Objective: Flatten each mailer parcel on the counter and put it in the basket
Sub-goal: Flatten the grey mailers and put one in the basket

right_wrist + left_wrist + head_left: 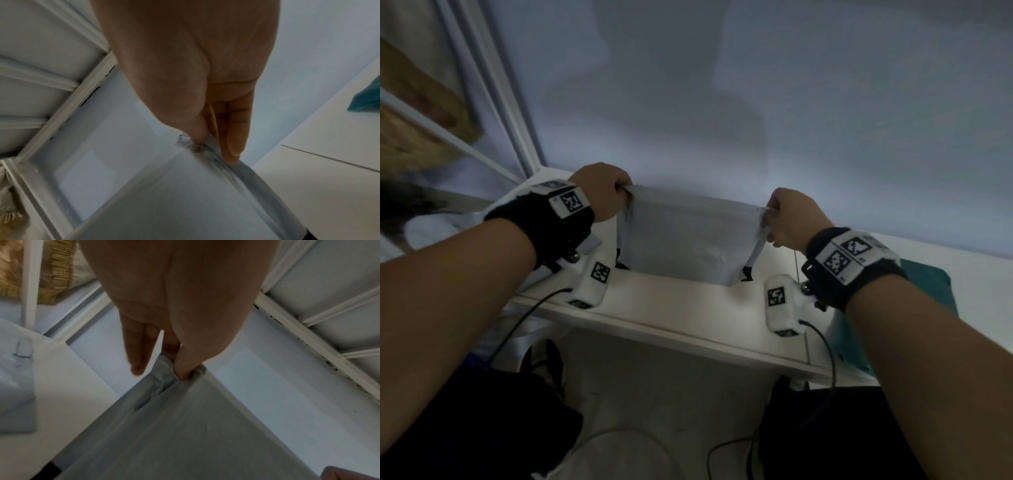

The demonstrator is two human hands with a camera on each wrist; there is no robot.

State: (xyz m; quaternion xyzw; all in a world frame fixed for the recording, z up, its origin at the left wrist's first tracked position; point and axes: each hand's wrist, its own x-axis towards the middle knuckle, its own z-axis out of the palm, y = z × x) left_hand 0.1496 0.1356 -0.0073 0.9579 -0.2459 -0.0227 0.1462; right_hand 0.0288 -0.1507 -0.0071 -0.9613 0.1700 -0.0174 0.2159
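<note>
Both my arms reach forward, each hand pinching an upper corner of the mailer parcel (681,236).

My left hand (599,192) is curled, thumb and fingers (141,350) nipping the left corner; my right hand (796,216) does likewise on the right corner, thumb against fingers (232,129). Forearms are bare, and both wrists wear black straps carrying white marker blocks.
</note>
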